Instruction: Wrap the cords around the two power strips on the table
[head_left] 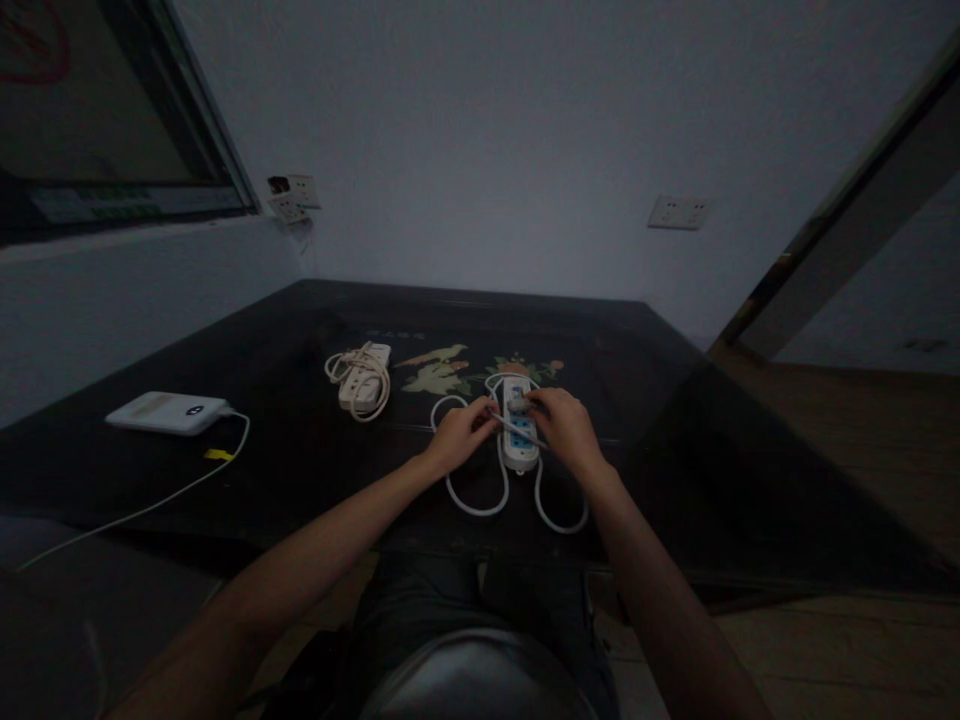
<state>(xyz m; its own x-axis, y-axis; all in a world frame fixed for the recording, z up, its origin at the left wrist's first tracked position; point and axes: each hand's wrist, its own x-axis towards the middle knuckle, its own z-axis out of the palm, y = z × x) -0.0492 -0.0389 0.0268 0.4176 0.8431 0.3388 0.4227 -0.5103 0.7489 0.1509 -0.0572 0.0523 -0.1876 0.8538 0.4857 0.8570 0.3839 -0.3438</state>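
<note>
- The table (300,480) is dark and glossy, running from the near edge at the person's lap to the pale wall (480,150); a bird-and-flower picture (437,378) decorates its surface, with small lettering left of the flowers on the far side.
- The blue-socketed power strip (520,457) lies on the table in front of the person, pointing away, near the flowers of that picture.
- The left hand (459,436) is at the strip's left side, thumb and fingers pinched on the white cord (476,513), which crosses over the strip and loops on the table to both sides.
- The right hand (568,428) is at the strip's right side, fingertips closed around a pale plug (517,405) over its far half.
- Farther left, the bundled power strip (361,385) rests with its own cord wrapped round it.
- Near the table's left side lies a white device (169,413) with a dark oval mark; a thin cable (169,498) leaves its right end and runs off to the near left, past a yellow tag (219,455).
- On the wall are a double socket (679,212) at right and an outlet group (296,197) in the left corner, beside the window (112,120).
- To the right, past a dark-edged opening, the brownish floor (847,420) shows; the room is dim.
</note>
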